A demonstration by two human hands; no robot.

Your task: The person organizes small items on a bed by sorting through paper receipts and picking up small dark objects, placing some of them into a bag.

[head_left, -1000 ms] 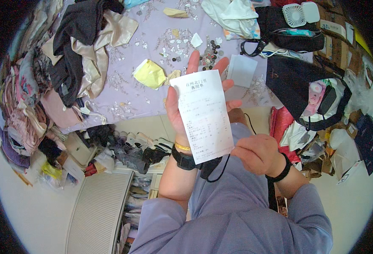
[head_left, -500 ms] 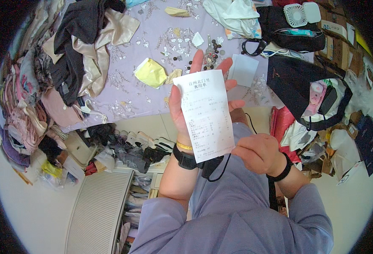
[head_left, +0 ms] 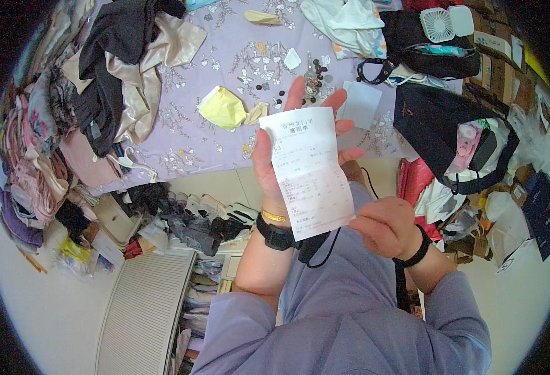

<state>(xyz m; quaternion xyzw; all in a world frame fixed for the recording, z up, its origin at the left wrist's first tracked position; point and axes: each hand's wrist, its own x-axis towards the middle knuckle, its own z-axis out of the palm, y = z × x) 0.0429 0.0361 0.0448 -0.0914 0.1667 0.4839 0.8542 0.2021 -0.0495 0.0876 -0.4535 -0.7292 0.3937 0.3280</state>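
A white printed receipt is spread out above my lap, just below the near edge of the table. Behind it, my left hand is palm up with fingers spread past the paper's top and right edges; the thumb shows along its left side. The paper hides most of that palm. At the receipt's lower right corner, my right hand is closed in a pinch on the paper. Black bands circle both wrists, and a gold bracelet is on the left one.
A floral lilac tablecloth carries a yellow packet, scattered small dark buttons, a pale blue card and dark clothing. Black bags lie at right. Piled clothes stand at left, shoes below.
The receipt has shifted slightly to the right, and its lower half now bends at a visible crease. My right hand has moved a little right with its corner. My left hand stays nearly in place.
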